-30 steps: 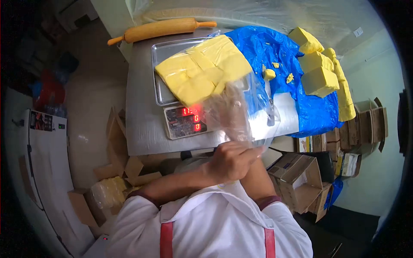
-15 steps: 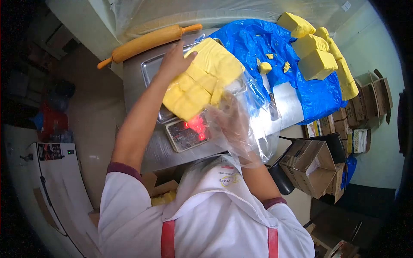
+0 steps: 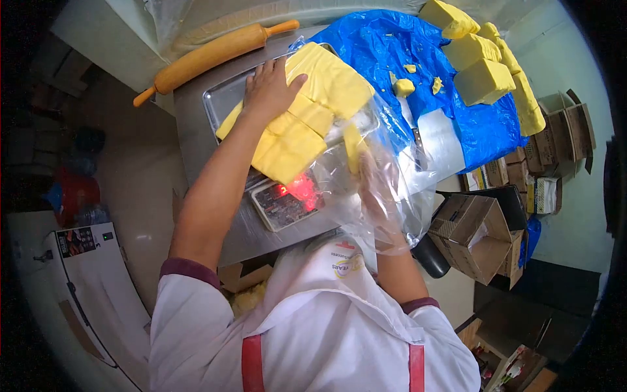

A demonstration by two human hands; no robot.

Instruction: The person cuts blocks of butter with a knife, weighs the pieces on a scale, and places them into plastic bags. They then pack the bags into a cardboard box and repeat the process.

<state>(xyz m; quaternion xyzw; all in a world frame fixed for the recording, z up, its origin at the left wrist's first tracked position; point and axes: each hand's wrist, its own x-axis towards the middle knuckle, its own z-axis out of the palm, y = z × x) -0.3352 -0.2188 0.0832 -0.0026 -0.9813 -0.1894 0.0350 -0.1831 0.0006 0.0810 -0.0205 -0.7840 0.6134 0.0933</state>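
Yellow butter slabs (image 3: 330, 81) lie side by side in a thin metal tray (image 3: 214, 98), partly under clear plastic. My left hand (image 3: 271, 90) rests on their left part, fingers stretched and thumb apart. My right hand (image 3: 377, 179) is inside a clear plastic bag (image 3: 411, 196), to the right of the slabs. It holds a narrow strip of butter (image 3: 353, 147), which stands apart from the slabs; the plastic blurs its fingers. Below the slabs is a digital scale (image 3: 277, 208) with glowing red figures, close to the tray.
A wooden rolling pin (image 3: 212, 55) lies behind the tray. On the right, a blue plastic sheet (image 3: 366, 39) carries big butter blocks (image 3: 484, 81) and small crumbs. A wide metal blade (image 3: 441, 140) lies on it. Cardboard boxes (image 3: 480, 251) stand beside the table.
My right hand has moved right with the butter strip, which has come away from the slabs. My left hand has shifted slightly, its fingers now more spread over the butter.
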